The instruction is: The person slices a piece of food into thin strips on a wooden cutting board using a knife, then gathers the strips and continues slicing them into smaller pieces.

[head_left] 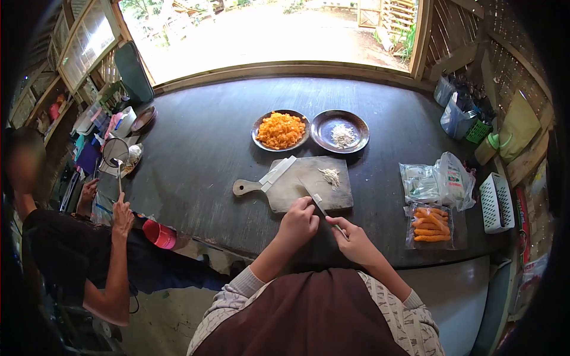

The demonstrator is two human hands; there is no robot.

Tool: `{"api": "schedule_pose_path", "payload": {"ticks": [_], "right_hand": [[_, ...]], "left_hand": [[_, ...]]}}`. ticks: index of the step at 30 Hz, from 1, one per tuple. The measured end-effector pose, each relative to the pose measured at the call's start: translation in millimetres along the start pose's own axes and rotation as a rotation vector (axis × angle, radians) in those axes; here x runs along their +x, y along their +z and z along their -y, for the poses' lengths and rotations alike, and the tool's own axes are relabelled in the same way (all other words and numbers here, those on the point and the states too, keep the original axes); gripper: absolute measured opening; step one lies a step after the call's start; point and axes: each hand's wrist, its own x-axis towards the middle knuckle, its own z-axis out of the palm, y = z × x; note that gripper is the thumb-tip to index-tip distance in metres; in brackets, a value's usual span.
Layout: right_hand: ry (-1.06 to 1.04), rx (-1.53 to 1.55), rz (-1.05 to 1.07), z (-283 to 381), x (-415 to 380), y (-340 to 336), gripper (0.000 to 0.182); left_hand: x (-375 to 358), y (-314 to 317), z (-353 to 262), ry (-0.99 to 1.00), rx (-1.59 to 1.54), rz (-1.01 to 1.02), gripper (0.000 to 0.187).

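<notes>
My right hand [350, 240] is closed around the handle of a kitchen knife [310, 193], whose blade slants up and left over a wooden cutting board [297, 199]. A small white piece sits against the blade. Beside the knife, at the board's front edge, my left hand [298, 222] has its fingers curled; whatever they hold is hidden. White strips [278, 173] lie across the board's left side by its handle. Thin white shreds [331, 178] form a small pile on the right side. Behind the board stand a plate of chopped orange pieces [281, 130] and a dark plate [320, 142] with white shreds.
On the right lie a bag of carrots [431, 225], plastic packages [439, 181] and a white perforated basket [497, 204]. Utensils [469, 98] fill containers at the far right. A co-worker [71, 255] on the left holds a strainer [116, 152] above a bowl [134, 155].
</notes>
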Motion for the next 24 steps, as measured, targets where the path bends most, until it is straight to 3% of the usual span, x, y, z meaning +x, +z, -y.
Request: {"api": "schedule_pose_path", "payload": {"ticks": [24], "right_hand": [[0.078,0.015,0.062,26,-6,-11,0.032]], "left_hand": [[-1,-2,-2,-0.011,-0.024,-0.009,0.021]]}}
